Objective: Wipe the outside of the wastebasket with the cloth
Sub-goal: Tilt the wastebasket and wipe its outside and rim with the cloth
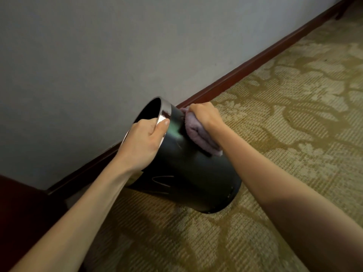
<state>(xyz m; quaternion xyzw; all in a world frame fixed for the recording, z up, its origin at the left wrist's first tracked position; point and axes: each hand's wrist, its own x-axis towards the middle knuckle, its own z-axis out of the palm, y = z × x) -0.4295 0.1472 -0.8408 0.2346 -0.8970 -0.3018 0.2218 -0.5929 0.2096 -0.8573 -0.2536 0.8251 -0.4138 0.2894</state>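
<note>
Bin [192, 173] black, glossy, faint pale scratch lines; rim [164, 112] silver. Cloth [193, 130] against bin pale purple. Carpet [294, 114] under bin beige with olive-gold branching leaf pattern, fine ribbed stripes. Wall [98, 55] behind bin plain grey. Skirting [235, 73] behind bin dark red-brown. Furniture [19, 203] left of bin dark maroon.

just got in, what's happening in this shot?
A person is cleaning a black wastebasket on a patterned carpet beside the wall. The left hand grips the silver rim and holds the basket tilted, its opening turned toward the wall. The right hand presses a bunched purple cloth against the upper outside. The inside looks dark; I can't tell if anything is in it.
</note>
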